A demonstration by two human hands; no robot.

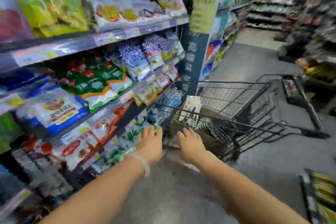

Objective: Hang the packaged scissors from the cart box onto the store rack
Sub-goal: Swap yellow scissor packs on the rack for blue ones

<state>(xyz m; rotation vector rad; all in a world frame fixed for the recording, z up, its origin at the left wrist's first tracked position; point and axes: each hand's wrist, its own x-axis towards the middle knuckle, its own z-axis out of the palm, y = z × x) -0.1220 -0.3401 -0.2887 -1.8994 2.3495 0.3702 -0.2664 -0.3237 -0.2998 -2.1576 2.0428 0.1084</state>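
The frame is blurred by motion. A black wire shopping cart (236,107) stands in the aisle ahead of me. A brown cardboard box (207,127) sits inside its near end, with a pale packaged item (190,109) standing up in it; I cannot make out scissors. My left hand (150,140) and my right hand (190,142) both reach forward, palms down, fingers spread, just short of the cart's near rim. Neither hand holds anything. A clear band circles my left wrist.
Store shelves (112,32) packed with bagged goods run along my left. A dark end panel (194,56) with a yellow-green sign stands beyond the cart. More shelving lines the far right, and a low display (320,196) sits at bottom right. Grey floor stretches down the aisle.
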